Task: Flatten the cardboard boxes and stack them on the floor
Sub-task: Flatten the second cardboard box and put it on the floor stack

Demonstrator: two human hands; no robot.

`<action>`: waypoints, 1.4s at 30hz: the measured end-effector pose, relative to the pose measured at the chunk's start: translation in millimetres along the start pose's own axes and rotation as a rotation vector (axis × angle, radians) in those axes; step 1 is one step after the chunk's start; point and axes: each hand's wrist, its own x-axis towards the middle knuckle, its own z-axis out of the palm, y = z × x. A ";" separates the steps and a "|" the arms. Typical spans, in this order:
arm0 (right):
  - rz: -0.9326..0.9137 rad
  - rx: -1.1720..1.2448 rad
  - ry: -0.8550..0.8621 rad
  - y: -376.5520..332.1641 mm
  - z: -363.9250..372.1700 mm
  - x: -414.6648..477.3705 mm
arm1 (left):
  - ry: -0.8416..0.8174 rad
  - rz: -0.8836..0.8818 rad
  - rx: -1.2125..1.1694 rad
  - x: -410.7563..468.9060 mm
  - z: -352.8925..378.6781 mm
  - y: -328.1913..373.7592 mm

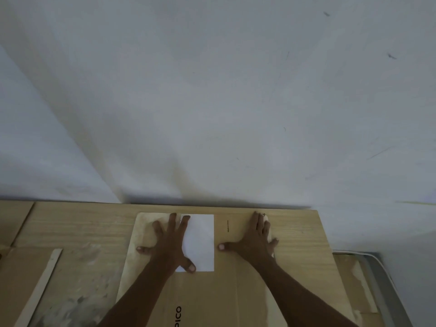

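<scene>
Count: two hands, one flattened cardboard box (236, 291) under them, one white label (201, 241) on that box, and one further cardboard sheet (23, 279) well to the left of the label. That sheet has a single pale strip (44, 284) lying aslant across it.

Position: the box lies flat on a wood-grain surface (302, 232). Its far edge, just beyond the label, is close to the foot of a white wall (212, 90).

Condition: the box is plain brown with pale, scuffed margins along its left and right edges. One lengthwise crease runs to the right of the label. The letters "PICO" are printed in black on the near side of the label. A short line of small print stands just to the label's right.

Left hand (168, 241): palm down on the box, fingers spread wide and straight. It overlaps the label's left edge, and the thumb rests on the label's near corner. It grasps nothing.

Right hand (252, 239): palm down to the right of the label, fingers straight and the thumb stretched toward the label. It holds nothing.

Far right of the label: more cardboard (354, 279) beside a grey edge (382, 279), lower than the wood-grain surface.
</scene>
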 end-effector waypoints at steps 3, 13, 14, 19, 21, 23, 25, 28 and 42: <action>-0.011 0.012 -0.004 5.3 -0.2 -0.8 | 0.032 -0.004 -0.030 -3.9 4.0 -3.8; -0.147 -0.151 0.028 -23.9 51.3 -53.2 | 0.085 -0.164 -0.012 -20.5 7.0 -17.5; -0.192 -0.181 0.032 -21.1 67.2 -74.5 | 0.086 -0.159 -0.013 -20.9 7.9 -17.3; -0.223 -0.183 0.049 2.7 118.3 -106.3 | 0.099 -0.152 -0.015 -22.0 11.1 -17.4; -0.223 -0.177 0.044 5.2 114.9 -105.2 | 0.136 -0.142 0.008 -30.9 20.5 -17.2; -0.201 -0.172 -0.036 3.7 104.7 -110.6 | 0.225 -0.081 0.056 -50.5 39.7 -15.8; -0.220 -0.200 -0.031 8.3 107.0 -111.9 | 0.329 0.004 0.093 -88.3 71.8 -12.9; -0.244 -0.207 0.001 10.1 107.5 -115.0 | 0.206 0.096 0.095 -150.7 122.1 -27.3; -0.114 -0.255 -0.068 101.3 169.6 -292.8 | 0.096 0.332 0.044 -183.6 146.6 -79.0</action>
